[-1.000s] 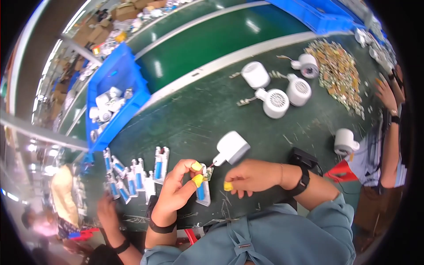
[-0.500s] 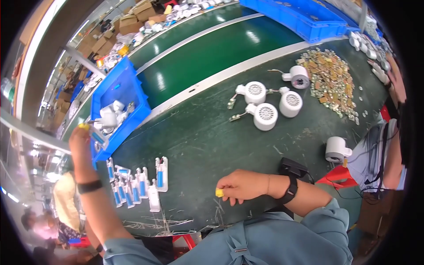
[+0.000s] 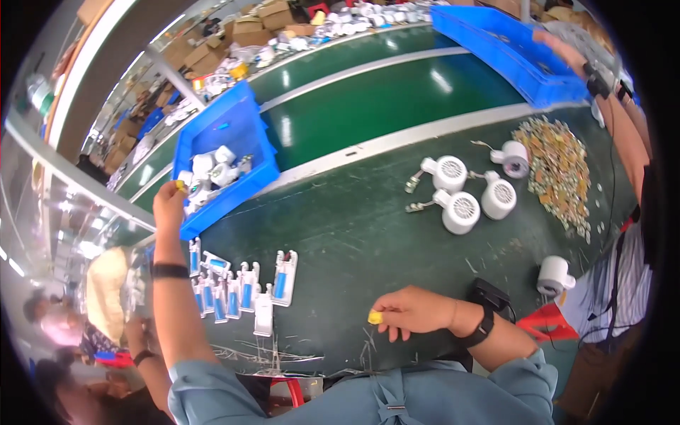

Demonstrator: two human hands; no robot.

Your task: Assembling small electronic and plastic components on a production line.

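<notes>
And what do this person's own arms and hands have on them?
Both arms have blue-grey sleeves ending near the elbows. The left wrist wears a plain dark band; the right wrist wears a dark watch-like strap and a thin bracelet. The left hand and right hand each show a yellow fingertip cover.

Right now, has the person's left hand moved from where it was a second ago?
Yes. Judged against the blue bin, the left hand has gone left and forward, to its left side.
</notes>
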